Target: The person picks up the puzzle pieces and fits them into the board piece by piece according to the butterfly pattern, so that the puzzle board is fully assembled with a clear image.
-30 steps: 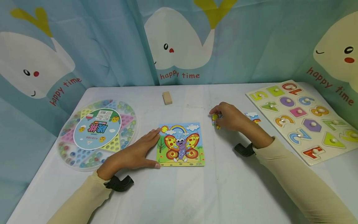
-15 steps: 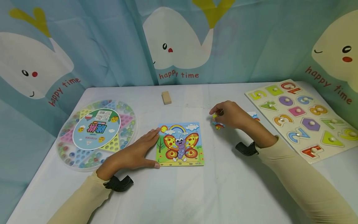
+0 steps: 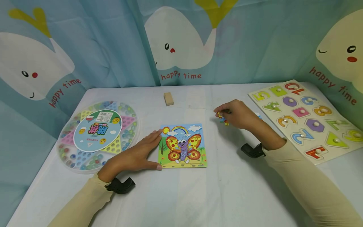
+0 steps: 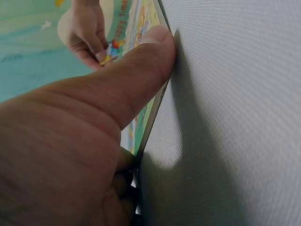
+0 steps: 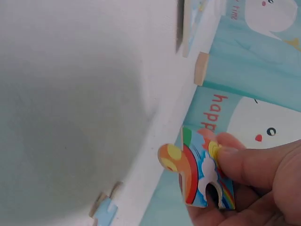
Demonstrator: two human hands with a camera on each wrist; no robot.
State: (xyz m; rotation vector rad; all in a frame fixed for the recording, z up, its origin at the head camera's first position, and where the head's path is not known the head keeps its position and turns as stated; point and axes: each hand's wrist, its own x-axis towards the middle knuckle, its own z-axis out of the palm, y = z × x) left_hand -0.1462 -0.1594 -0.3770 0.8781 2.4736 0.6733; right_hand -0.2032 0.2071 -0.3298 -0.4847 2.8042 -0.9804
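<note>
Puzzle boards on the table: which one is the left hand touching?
The butterfly puzzle board at centre: the left hand rests flat against its left edge. The number peg board lies untouched at far right.

- Pale blue cartoon-whale curtain (image 3: 113, 47): red lettering "happy time" at three places in the head view — left fold, centre beneath the white whale, right edge.
- Cream wooden number-and-shape peg board (image 3: 326, 157): coloured numerals, upside down to the camera; 1, 2, 3, 4, 5, 6, 7, 8 and 10 can be made out.
- Round clear plastic marble game case (image 3: 63, 157): round blue label with large red characters and small print, both unreadable.
</note>
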